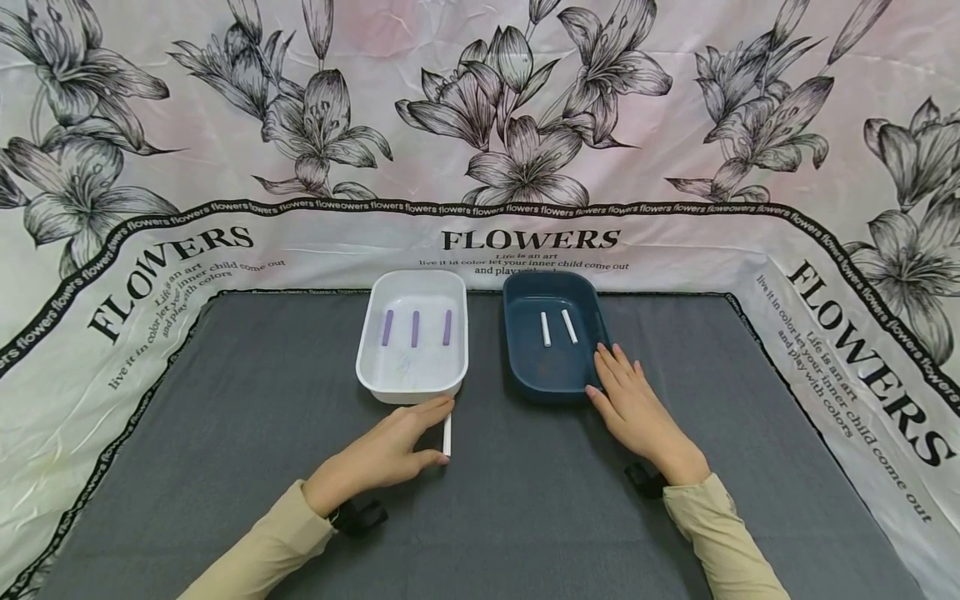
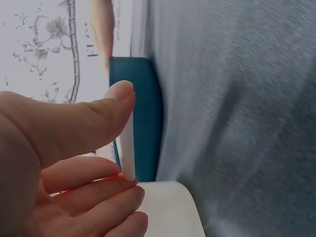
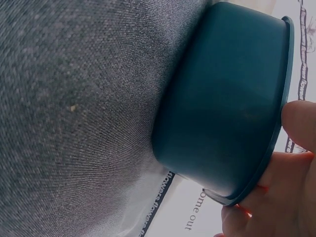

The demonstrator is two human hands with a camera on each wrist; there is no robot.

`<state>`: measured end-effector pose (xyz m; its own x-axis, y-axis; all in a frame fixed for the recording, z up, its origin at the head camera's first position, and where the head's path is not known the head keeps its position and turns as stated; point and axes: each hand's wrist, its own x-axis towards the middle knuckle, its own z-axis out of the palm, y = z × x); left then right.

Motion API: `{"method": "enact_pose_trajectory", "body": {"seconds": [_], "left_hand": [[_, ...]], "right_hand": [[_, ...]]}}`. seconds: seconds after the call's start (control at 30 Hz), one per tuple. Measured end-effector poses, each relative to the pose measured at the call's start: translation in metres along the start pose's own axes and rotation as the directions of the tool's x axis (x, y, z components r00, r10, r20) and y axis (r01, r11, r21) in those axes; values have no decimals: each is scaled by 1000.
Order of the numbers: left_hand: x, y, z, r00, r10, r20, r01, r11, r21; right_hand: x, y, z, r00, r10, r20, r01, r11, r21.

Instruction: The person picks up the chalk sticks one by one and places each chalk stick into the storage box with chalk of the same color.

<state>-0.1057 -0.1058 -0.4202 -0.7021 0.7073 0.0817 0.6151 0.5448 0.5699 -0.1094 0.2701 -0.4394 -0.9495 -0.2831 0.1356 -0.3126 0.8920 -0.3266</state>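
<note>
My left hand (image 1: pixel 384 448) pinches a white chalk stick (image 1: pixel 447 436) lengthwise between thumb and fingertips, just in front of the white plastic tub (image 1: pixel 411 382). In the left wrist view the chalk (image 2: pixel 128 153) spans from the thumb to the fingers. Inside the white tub lie three purple chalk sticks (image 1: pixel 415 329), spaced apart. To its right stands a dark blue tub (image 1: pixel 551 375) with two white chalk sticks (image 1: pixel 546 329) in it. My right hand (image 1: pixel 641 417) rests with extended fingers on that tub's front right corner, its thumb touching the rim (image 3: pixel 280 113).
Both tubs stand at the back edge of a grey cloth area (image 1: pixel 510 500), with a gap between them. A white border printed with flowers and lettering (image 1: pixel 531 240) surrounds the grey area at the back and sides. Dark straps with small devices (image 1: pixel 360 517) sit at both wrists.
</note>
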Motion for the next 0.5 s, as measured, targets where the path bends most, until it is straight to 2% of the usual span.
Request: {"method": "enact_pose_trajectory", "body": {"seconds": [0.17,0.5], "left_hand": [[7,3,0,1000,27,-13,-27,999,-20],[18,13,-3,1000,21,-8,-21,999,-40]], "right_hand": [[0,0,0,1000,-1,0,1,1000,2],[0,1,1,1000,-5,-5,5,1000,-6]]}}
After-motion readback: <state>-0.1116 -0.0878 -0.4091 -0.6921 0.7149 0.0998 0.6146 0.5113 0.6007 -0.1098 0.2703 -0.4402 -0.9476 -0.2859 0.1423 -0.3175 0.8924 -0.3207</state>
